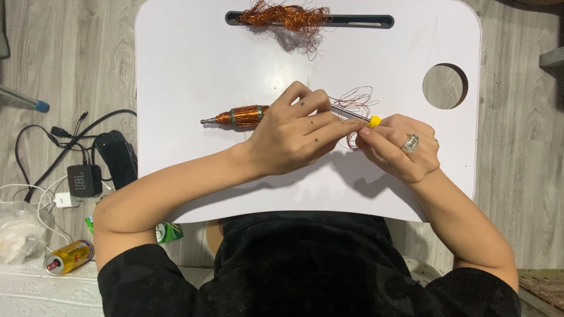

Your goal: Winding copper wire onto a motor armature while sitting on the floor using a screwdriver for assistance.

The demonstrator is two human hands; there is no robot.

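**Two hands on a copper-wound rotor**

Head view, looking straight down. The left hand (294, 138) is curled over the rotor (244, 115), fingers folded round its right part, so only the copper-wound body and the thin shaft end poke out to the left of the knuckles. The rotor lies level on the white tabletop (188, 64), pointing left, near the middle of the board.

The right hand (399, 149) is closed tight too, thumb and fingertips pinched on a screwdriver (355, 115). Its yellow handle tip peeks out just above the fingers, and the slim metal shank runs up and left toward the left hand's fingertips. Whether the tip touches the rotor is hidden behind those fingers. A ring (410, 142) sits on one finger of this hand.

Between the two hands, loose loops of thin wire (355, 100) spring up and curl round the shank, some drooping below it against the board.

At the far edge, a tangle of copper wire (285, 16) lies over the dark slot, well apart from the hands. A round hole (445, 86) opens in the board to the right.

On the floor to the left: a black speaker (84, 179) with cables, a yellow can (69, 256) on its side, a clear bag (17, 232).
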